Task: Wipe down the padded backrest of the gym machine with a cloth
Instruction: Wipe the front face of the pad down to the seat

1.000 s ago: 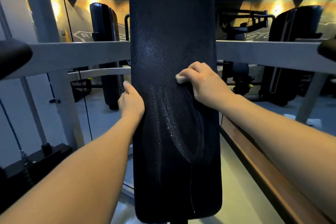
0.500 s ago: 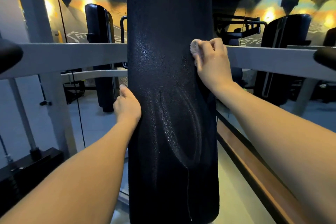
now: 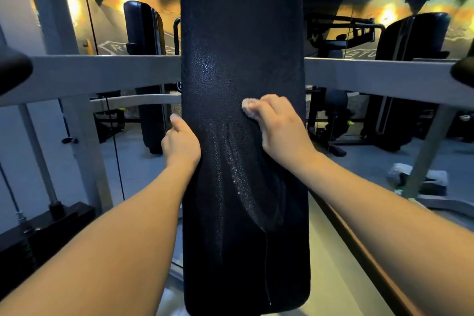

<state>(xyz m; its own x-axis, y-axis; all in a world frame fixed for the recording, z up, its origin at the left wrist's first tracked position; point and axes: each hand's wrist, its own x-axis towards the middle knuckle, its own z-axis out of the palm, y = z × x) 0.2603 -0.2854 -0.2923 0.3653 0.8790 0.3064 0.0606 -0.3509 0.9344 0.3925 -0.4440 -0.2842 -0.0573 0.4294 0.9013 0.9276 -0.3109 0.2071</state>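
backrest (image 3: 243,33): tall black pebbly vinyl pad, wet streaks down the middle, standing upright dead centre | cloth (image 3: 247,108): small pale wad, mostly hidden under curled fingers of right hand (image 3: 279,128), pressed on the pad's face | left hand (image 3: 180,142): gripping the pad's left edge, thumb up

A: Top of the backrest (image 3: 243,33)?
B: Cut off by the upper edge.
A: The cloth (image 3: 247,106)?
B: Mostly covered by the right hand (image 3: 279,131); only a pale tip is seen.
A: The left hand (image 3: 180,143)?
B: Its fingers are hidden behind the backrest's side, probably wrapped round it.
A: The wall lettering (image 3: 112,47)?
B: Partly blocked, too blurred to be read.
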